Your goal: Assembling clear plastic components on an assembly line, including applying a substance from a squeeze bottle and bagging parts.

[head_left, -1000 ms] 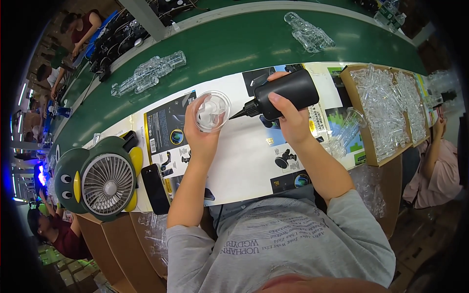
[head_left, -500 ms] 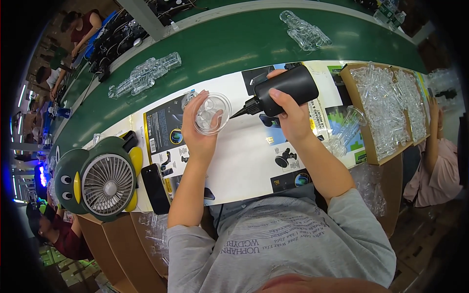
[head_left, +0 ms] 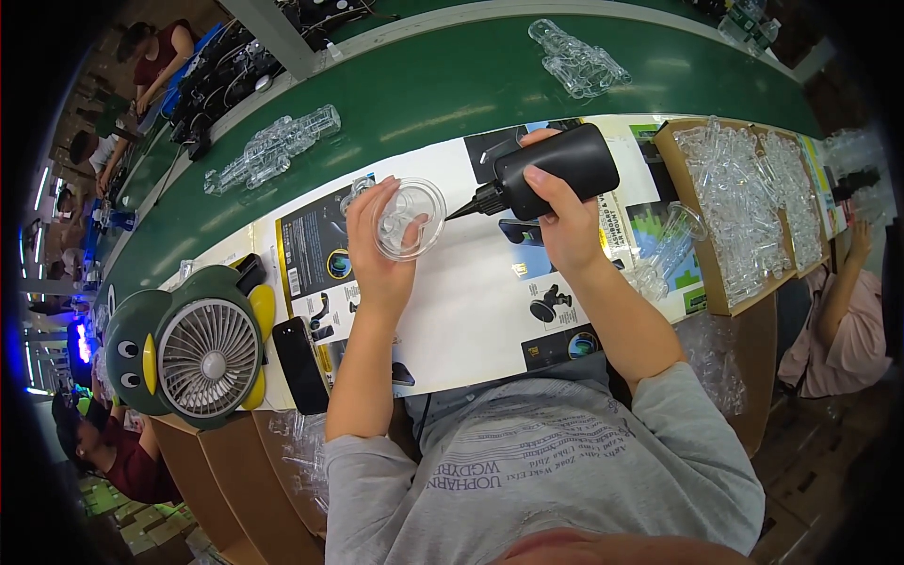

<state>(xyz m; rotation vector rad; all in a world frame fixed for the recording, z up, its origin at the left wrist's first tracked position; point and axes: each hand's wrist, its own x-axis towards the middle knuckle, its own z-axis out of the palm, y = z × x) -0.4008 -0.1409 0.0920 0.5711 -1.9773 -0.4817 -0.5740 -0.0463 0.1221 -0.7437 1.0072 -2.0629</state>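
My left hand (head_left: 377,259) is closed round a clear plastic piece with a round rim (head_left: 408,204), its open circle turned up toward me. In my right hand (head_left: 568,226) is a black squeeze bottle (head_left: 576,168), tilted on its side. Its narrow pointed nozzle (head_left: 477,203) reaches left, with the tip at or very near the right side of the round rim. Whether the tip touches the plastic, I cannot tell. Beneath both hands lies a white printed sheet (head_left: 452,330).
A green belt (head_left: 424,94) runs behind, carrying clear plastic assemblies (head_left: 275,149). At right stands a cardboard box (head_left: 720,287) of clear parts, with loose clear tubes (head_left: 670,247) beside it. A penguin-shaped fan (head_left: 202,353) and a black phone (head_left: 299,365) sit left. Other people work nearby.
The black bottle has shifted slightly right, its nozzle staying by the round rim. Clear assemblies on the green belt have slid a little left. At far right, another person's arm has moved.
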